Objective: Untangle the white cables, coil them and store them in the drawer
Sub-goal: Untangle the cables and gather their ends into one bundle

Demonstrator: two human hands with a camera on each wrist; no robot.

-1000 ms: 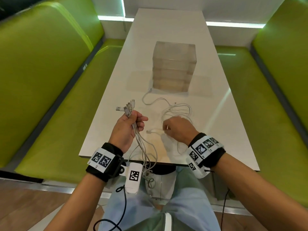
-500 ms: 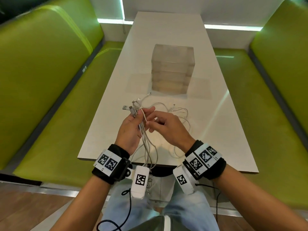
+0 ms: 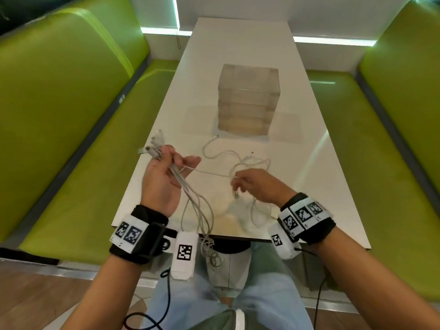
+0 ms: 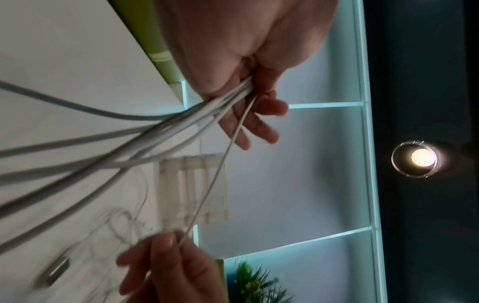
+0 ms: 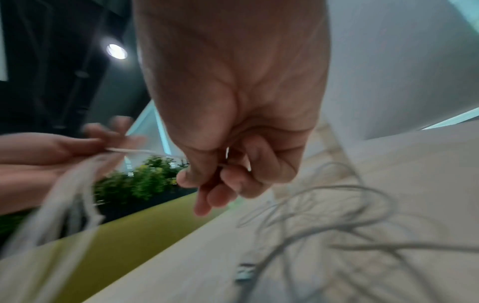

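Bundle: white cables (image 3: 183, 184) run through the left hand (image 3: 162, 179) in the left centre of the head view, their plug ends (image 3: 152, 148) fanning out above the knuckles toward the upper left, their long tails dropping past the near table edge into a loose tangle over the lap.
Left hand: raised above the near left part of the table (image 3: 238, 55), thumb and fingers closed round the bundle; the left wrist view shows the cords (image 4: 181, 123) squeezed in the crease of the palm with the fingertips (image 4: 259, 127) curling past them.
Single strand: one thin cable (image 3: 209, 173) stretches taut from the left hand across to the right hand (image 3: 259, 186); in the left wrist view it runs as a straight line (image 4: 212, 180) down the middle of the frame.
Right hand: right of centre in the head view, just above the table, thumb and fingertips pinching that thin cable; the right wrist view shows the fingers (image 5: 233, 180) curled together round it, though blurred.
Loose cables: more white cord (image 3: 240, 160) lies in loops on the table between the right hand and the drawer unit, one end reaching almost to the unit's front; a USB plug (image 3: 236, 194) hangs just below the right hand.
Drawer unit: translucent stacked drawers (image 3: 247, 101) stand at the middle of the table, all fronts flush.
Surroundings: green benches (image 3: 59, 103) flank the table on both sides.
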